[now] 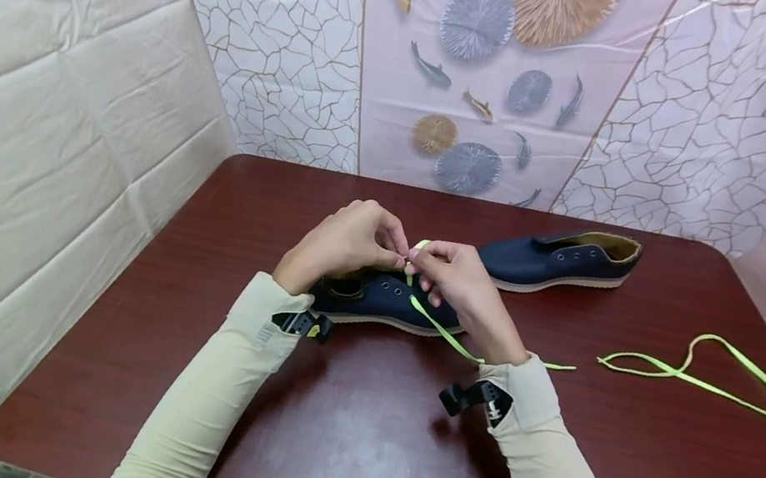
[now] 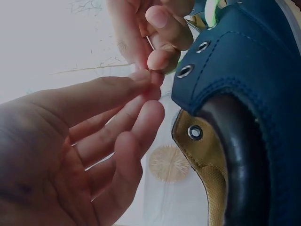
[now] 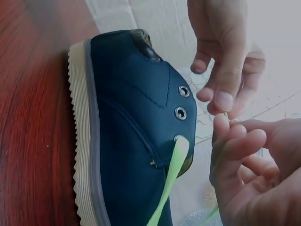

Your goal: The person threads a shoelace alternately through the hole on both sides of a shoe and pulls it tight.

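Observation:
A navy blue shoe [image 1: 369,298] with a pale ridged sole and metal eyelets lies on the table under both hands, its toe to the right. A neon green shoelace [image 3: 173,165] comes out of the eyelet nearest the toe, and its tail runs beneath the right wrist in the head view. Just above the shoe's opening, my left hand [image 1: 351,240] pinches the other end of this lace between thumb and fingertips. My right hand [image 1: 461,284] meets it there, also pinching the lace end. Fingers hide most of that tip; a sliver shows in the right wrist view.
Behind and to the right stands a second navy shoe [image 1: 554,259], with no lace in its eyelets. A loose neon green lace [image 1: 698,379] lies looped on the right of the dark red table [image 1: 347,453]. Patterned sheets [image 1: 293,46] hang around the table.

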The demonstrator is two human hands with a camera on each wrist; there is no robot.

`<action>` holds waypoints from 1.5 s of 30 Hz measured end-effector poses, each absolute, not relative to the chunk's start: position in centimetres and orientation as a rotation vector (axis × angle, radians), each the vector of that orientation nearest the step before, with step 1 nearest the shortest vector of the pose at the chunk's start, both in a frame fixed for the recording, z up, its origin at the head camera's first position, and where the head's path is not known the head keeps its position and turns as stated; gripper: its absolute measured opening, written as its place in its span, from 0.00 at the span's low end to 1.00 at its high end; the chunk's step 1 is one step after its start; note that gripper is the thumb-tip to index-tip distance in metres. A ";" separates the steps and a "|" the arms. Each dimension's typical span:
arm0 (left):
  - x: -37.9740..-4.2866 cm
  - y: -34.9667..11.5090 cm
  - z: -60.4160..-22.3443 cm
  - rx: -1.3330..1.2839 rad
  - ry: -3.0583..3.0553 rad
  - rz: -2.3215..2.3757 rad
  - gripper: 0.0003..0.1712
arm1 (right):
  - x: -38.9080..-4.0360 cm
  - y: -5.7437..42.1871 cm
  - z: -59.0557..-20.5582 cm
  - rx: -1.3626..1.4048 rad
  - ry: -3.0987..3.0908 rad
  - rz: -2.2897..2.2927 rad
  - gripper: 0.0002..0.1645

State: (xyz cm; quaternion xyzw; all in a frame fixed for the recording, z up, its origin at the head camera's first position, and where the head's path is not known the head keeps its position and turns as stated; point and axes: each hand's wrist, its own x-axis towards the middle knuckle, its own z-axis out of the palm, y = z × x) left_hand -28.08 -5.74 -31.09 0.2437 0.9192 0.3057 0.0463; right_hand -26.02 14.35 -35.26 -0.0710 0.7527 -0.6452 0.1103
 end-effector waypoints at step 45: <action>-30.1 -7.3 -32.9 0.752 2.406 0.908 0.07 | -27.4 16.0 -37.7 -1.058 2.585 -1.397 0.10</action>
